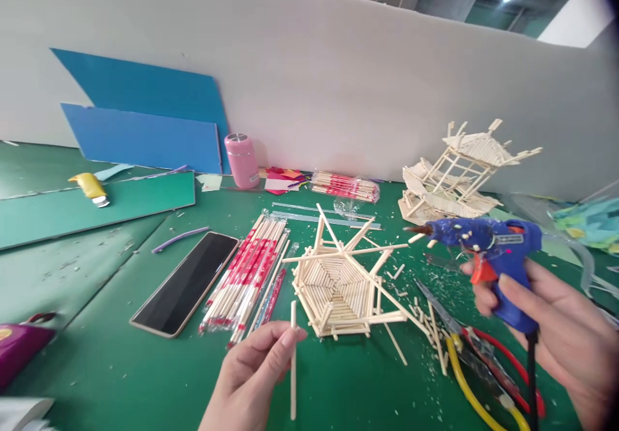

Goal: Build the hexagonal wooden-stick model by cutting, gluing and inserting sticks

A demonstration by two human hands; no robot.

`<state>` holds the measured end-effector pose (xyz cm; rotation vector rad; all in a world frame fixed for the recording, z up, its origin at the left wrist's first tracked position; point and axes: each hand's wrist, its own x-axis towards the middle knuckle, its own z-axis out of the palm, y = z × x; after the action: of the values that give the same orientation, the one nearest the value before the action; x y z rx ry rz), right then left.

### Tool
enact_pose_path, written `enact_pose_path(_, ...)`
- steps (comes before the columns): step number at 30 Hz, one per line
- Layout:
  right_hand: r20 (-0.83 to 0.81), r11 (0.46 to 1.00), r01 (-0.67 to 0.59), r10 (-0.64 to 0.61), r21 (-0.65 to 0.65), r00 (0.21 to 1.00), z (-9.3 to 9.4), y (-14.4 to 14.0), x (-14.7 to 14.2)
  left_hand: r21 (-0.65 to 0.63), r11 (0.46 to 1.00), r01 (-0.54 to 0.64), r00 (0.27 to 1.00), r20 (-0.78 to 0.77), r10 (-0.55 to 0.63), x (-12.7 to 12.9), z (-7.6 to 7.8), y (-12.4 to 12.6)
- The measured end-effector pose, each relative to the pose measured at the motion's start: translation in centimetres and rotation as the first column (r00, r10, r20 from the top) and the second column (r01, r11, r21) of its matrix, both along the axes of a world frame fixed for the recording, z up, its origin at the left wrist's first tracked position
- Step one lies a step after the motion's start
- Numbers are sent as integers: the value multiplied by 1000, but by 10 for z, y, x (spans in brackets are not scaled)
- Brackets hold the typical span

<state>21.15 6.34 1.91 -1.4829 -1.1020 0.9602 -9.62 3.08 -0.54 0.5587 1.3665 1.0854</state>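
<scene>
Between thumb and fingers, my left hand (258,373) pinches a short wooden stick (293,386), held upright near the table's front. My right hand (556,315) is wrapped round a blue glue gun (503,244), a finger by its orange trigger and its nozzle pointing left. Between the hands stands a stick framework (336,289) with a web-like many-sided base and several sticks jutting out. The held stick is just in front of it and to its left. Pliers with red handles (507,360) and a tool with yellow handles (464,379) lie below the glue gun.
Packs of chopsticks (251,270) and a phone (186,282) lie left of the framework. A stick pavilion model (454,179) stands at the back right, a pink flask (242,160) at the back. Blue boards (145,137) lean on the wall. Stick offcuts (425,318) litter the right side.
</scene>
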Motion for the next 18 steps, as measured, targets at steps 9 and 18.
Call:
enact_pose_path(9, 410, 948, 297, -227, -116, 883, -66, 27, 96, 22, 999, 26, 1000, -1, -26, 4, 10, 2)
enact_pose_path(18, 699, 928, 369, -236, -44, 675, -97, 48, 93, 52, 984, 172, 978, 110, -177, -1, 21, 7)
